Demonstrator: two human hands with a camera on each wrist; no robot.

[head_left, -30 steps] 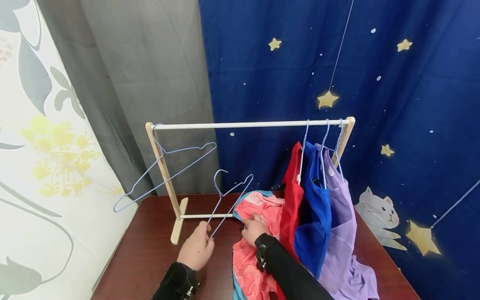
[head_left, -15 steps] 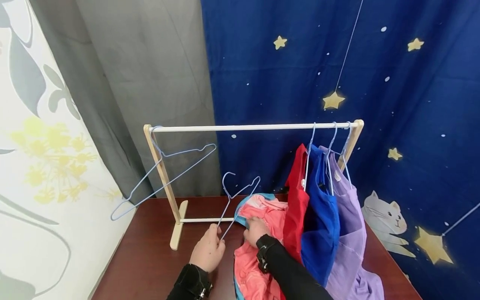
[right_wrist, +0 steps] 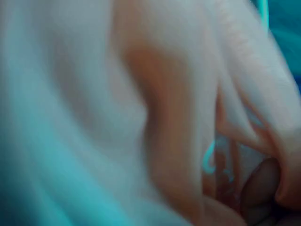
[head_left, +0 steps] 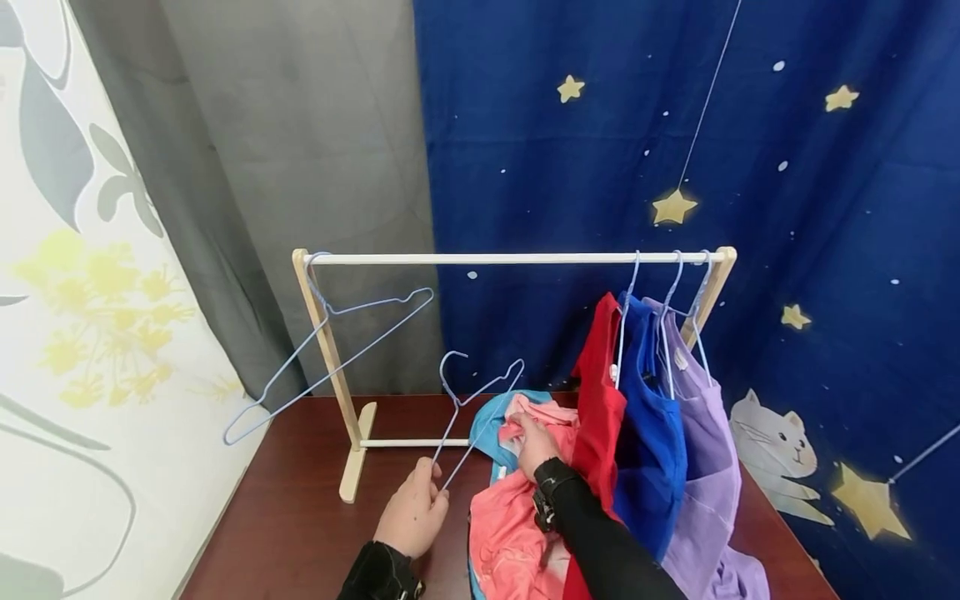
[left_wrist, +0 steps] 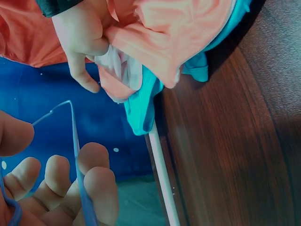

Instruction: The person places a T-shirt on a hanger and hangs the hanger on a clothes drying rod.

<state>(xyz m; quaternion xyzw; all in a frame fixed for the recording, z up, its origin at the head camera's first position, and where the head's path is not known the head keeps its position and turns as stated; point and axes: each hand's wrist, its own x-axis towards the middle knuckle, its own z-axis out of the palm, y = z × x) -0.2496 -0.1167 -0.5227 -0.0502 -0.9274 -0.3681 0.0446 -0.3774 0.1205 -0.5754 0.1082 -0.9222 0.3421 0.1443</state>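
My left hand (head_left: 414, 510) grips one end of a light blue wire hanger (head_left: 456, 403), whose hook points up. In the left wrist view, the hanger's wire (left_wrist: 75, 136) runs between the thumb and fingers. To the right, a coral-pink garment (head_left: 502, 508) with teal fabric lies crumpled on the table. My right hand (head_left: 538, 446) pinches a fold near its far end, lifting the coral cloth off the teal part (head_left: 487, 425). Blurred folds of the garment (right_wrist: 174, 117) fill the right wrist view, with a dark fingertip (right_wrist: 263, 183) at the lower right.
A clothes rack (head_left: 480, 259) stands at the table's back. An empty hanger (head_left: 360, 358) hangs at its left end. Red (head_left: 600, 400), blue (head_left: 652, 458) and purple (head_left: 705, 467) garments hang at the right, close beside my right arm. Curtains (head_left: 360, 150) hang behind.
My right hand has moved slightly up and right, pulling the coral cloth back so more teal shows. The left hand with the hanger has shifted slightly right.
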